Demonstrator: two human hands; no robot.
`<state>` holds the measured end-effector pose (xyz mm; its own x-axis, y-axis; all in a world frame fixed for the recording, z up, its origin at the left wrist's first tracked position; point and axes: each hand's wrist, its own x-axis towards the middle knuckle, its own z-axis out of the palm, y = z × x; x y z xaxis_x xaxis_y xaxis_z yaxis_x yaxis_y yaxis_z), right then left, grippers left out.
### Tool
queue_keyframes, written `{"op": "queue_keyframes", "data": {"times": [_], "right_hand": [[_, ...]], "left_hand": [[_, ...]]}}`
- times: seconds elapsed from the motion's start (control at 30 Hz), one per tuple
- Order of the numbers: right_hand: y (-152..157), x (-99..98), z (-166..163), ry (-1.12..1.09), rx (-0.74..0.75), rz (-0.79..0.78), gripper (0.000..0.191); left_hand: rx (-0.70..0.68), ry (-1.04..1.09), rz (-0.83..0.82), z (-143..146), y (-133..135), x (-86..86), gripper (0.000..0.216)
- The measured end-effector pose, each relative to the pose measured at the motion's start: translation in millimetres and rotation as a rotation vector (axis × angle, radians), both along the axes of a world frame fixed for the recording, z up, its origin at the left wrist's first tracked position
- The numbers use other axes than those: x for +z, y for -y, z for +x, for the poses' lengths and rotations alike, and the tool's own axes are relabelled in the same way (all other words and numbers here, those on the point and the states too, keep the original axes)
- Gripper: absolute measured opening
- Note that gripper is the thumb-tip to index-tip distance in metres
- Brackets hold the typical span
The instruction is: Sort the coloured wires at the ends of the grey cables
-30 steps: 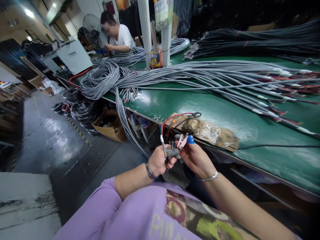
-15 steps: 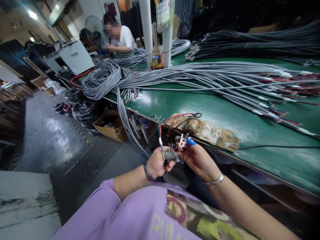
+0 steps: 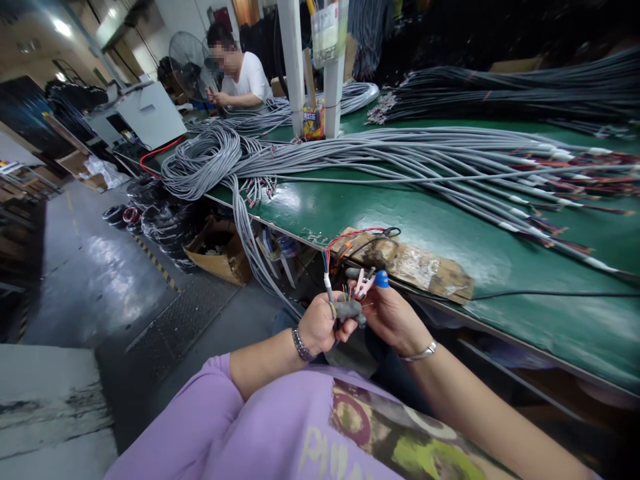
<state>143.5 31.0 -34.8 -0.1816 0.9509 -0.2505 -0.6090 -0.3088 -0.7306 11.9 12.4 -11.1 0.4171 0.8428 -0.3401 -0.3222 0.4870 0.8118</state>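
My left hand (image 3: 325,325) is closed around a grey cable (image 3: 329,291). White sleeving and several coloured wires (image 3: 327,260) stick up from the cable's top. Grey covers wrap some of the left fingers, and short thin wire ends (image 3: 346,291) rise behind them. Close beside it, my right hand (image 3: 397,320) is closed, with a blue cover on the thumb. A small pale pink clip (image 3: 365,285) sits between the right thumb and a grey-covered finger. The fingertips partly hide what lies between the two hands.
Grey cables (image 3: 400,153) with stripped ends lie across the green table (image 3: 310,207). A taped wooden board (image 3: 420,263) with leads rests at the near edge. A co-worker (image 3: 245,77) sits beyond the coiled cables (image 3: 205,163). An open carton (image 3: 220,250) stands on the floor.
My left hand and the cable have shifted slightly right, and my right hand slightly left, bringing them closer. The upright coloured wires lean more to the right. The clip stays at my right fingers.
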Motion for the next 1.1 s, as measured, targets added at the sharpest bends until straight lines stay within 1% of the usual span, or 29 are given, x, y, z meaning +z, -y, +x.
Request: {"op": "queue_keyframes", "data": {"times": [0.1, 0.23, 0.47, 0.6, 0.8, 0.9, 1.0, 1.1], "right_hand": [[-1, 1.4, -2, -0.076, -0.041, -0.029, 0.045], [-2, 1.9, -4, -0.099, -0.079, -0.035, 0.042], [1, -1.2, -5, -0.139, -0.027, 0.016, 0.045], [3, -4.6, -2, -0.165, -0.029, 0.0, 0.046], [6, -10.5, 5, -0.075, -0.025, -0.059, 0.047], [9, -13.7, 8, -0.008, -0.028, -0.045, 0.048], [14, -15.4, 11, 0.0, 0.0, -0.029, 0.039], [20, -12.8, 14, 0.033, 0.088, -0.037, 0.034]], "left_hand": [[0.006, -0.005, -0.015, 0, 0, -0.8, 0.036], [0.005, -0.008, -0.03, 0, -1, -3.3, 0.036], [-0.016, -0.031, -0.024, -2, 1, -4.9, 0.04], [-0.035, -0.028, -0.031, -7, 4, -7.2, 0.04], [-0.022, -0.052, -0.045, -11, 7, -8.0, 0.043], [-0.017, -0.075, -0.041, -11, 8, -10.1, 0.043], [0.005, -0.084, -0.038, -12, 8, -13.5, 0.041], [0.013, -0.108, -0.03, -13, 10, -16.4, 0.04]]}}
